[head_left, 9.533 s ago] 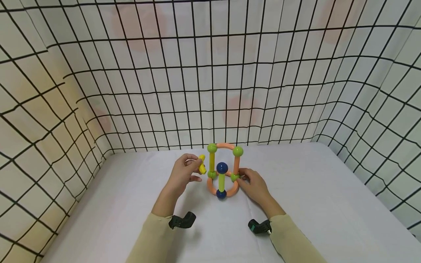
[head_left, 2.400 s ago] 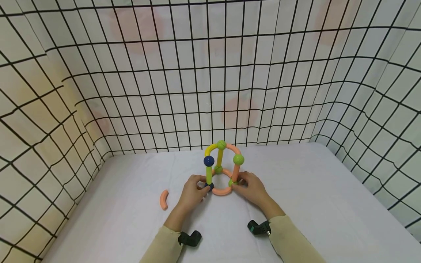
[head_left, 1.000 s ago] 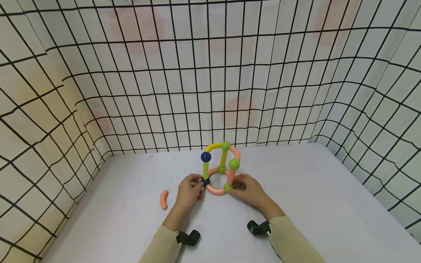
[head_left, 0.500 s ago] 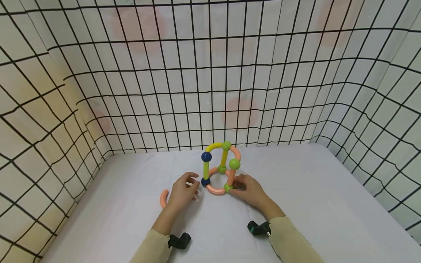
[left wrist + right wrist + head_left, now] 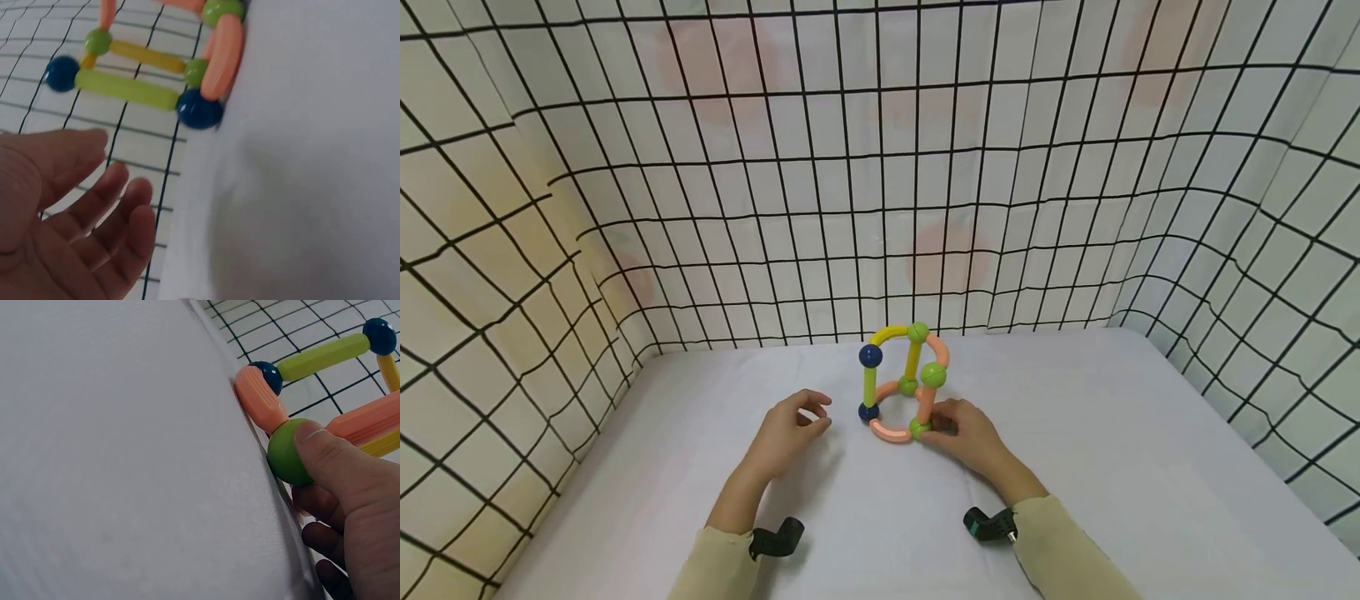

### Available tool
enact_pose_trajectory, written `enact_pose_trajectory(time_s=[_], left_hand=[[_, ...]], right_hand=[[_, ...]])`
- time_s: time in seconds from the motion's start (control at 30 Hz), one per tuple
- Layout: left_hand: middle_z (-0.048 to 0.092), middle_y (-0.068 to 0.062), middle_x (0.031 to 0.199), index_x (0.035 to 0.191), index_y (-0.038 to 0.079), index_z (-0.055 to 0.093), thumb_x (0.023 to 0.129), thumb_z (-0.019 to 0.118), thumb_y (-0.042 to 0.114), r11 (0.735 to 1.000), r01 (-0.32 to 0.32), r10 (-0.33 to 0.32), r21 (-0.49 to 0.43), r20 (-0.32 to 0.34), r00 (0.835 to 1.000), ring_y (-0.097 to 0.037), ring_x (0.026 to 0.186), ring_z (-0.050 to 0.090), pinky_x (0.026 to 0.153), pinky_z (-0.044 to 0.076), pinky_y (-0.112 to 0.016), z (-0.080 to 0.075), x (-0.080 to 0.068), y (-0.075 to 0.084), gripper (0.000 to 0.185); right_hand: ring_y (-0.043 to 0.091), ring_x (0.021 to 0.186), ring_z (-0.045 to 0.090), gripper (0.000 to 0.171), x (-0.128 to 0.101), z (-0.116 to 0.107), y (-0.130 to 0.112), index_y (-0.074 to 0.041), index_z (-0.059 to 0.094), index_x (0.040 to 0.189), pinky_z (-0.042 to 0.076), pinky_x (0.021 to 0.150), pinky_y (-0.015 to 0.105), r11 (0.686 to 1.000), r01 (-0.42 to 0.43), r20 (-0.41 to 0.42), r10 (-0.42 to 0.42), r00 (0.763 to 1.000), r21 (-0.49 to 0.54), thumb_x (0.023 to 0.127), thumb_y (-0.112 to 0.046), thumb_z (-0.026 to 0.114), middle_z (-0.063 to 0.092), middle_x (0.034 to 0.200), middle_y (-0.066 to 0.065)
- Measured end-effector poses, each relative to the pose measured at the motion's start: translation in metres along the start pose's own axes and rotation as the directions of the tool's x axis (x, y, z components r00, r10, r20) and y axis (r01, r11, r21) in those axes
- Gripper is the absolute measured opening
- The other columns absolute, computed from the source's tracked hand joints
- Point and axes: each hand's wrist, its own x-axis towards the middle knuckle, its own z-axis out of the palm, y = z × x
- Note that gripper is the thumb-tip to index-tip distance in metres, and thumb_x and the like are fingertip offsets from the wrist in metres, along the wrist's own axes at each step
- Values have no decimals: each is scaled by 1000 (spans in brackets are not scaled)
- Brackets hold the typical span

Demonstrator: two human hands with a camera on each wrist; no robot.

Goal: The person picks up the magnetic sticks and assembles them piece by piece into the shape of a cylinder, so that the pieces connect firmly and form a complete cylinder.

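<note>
A frame of magnetic balls and rods stands upright on the white cloth in the head view. Its front left post is a lime rod (image 5: pixel 869 387) between an upper blue ball (image 5: pixel 870 356) and a lower blue ball (image 5: pixel 868 412). On top, a yellow curved rod (image 5: pixel 891 332) joins the upper blue ball to the back green ball (image 5: pixel 918 332); an orange curved rod (image 5: pixel 938 350) runs on to the front right. Orange curves form the base ring. My right hand (image 5: pixel 973 437) pinches the lower green ball (image 5: pixel 289 453). Left of the frame, my left hand (image 5: pixel 782 437) hovers holding nothing, fingers loosely bent.
White cloth (image 5: pixel 1112 450) covers the surface around the frame. A white sheet with black grid lines (image 5: pixel 820 192) rises behind and at both sides. Each wrist carries a black camera (image 5: pixel 777 538).
Earlier, my left hand held the yellow curve, now on top, then the lower blue ball. It has let go and moved left, over where a loose orange curve lay. The frame has turned.
</note>
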Motion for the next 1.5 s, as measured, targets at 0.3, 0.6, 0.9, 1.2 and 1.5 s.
enact_pose_trajectory(time_s=[0.3, 0.6, 0.9, 1.2, 1.5], left_hand=[[61, -11, 119, 134, 12, 57, 92, 71, 19, 999, 38, -35, -26, 110, 993, -21, 75, 60, 68, 49, -32, -36, -3, -24, 45], [53, -21, 130, 141, 7, 46, 93, 70, 21, 989, 145, -138, -23, 193, 971, -22, 63, 54, 59, 49, -33, -53, -11, -44, 56], [59, -15, 116, 129, 6, 56, 92, 73, 26, 984, 174, -176, 26, 184, 967, -21, 61, 56, 57, 48, -33, -52, -14, -56, 46], [64, -11, 100, 116, 2, 61, 92, 73, 27, 975, 203, -212, 87, 109, 971, -19, 61, 56, 56, 48, -30, -45, -10, -60, 38], [67, -6, 88, 104, 2, 68, 92, 72, 26, 969, 216, -225, 121, 62, 972, -16, 62, 56, 56, 47, -28, -39, -7, -60, 27]], right_hand=[[8, 92, 59, 31, -1, 2, -1, -19, 74, 110, 51, 84, 30, 999, -34, -7, 33, 999, -34, 83, -31, 82, 69, 94, -8], [8, 90, 58, 30, -2, 2, -2, -20, 74, 109, 50, 84, 31, 998, -49, -16, 48, 999, -36, 82, -32, 82, 68, 91, -10], [7, 90, 59, 32, -1, 4, -3, -19, 73, 111, 51, 84, 31, 998, -35, -15, 34, 999, -48, 83, -31, 82, 68, 92, -10], [7, 88, 57, 30, -1, 4, -4, -19, 73, 109, 51, 83, 31, 998, -46, -10, 45, 999, -44, 83, -30, 82, 66, 89, -10], [8, 87, 56, 31, -1, 3, -7, -18, 73, 110, 50, 82, 30, 997, -41, -6, 41, 999, -58, 83, -31, 81, 65, 89, -10]])
